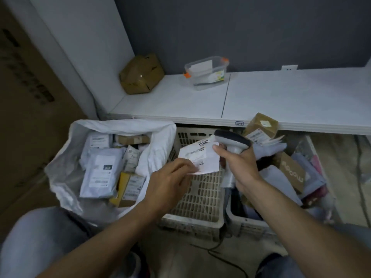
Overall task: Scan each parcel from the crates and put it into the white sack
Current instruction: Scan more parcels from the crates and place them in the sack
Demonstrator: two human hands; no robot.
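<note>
My left hand (170, 177) pinches the near edge of a small white parcel (200, 157) with a printed label, held above the middle beige crate (198, 195). My right hand (239, 163) grips the handle of a grey barcode scanner (232, 140), its head just above the parcel's right edge. The white sack (66, 173) stands open at the left, holding several parcels. The right crate (247, 223) is heaped with boxes and mailers, among them a brown box (291, 171).
A low white shelf (261, 101) runs behind the crates, carrying a crumpled brown box (141, 74) and a clear plastic tub (206, 72). Another small brown box (261, 125) leans at the shelf's front edge. A black cable (220, 255) trails on the floor between my knees.
</note>
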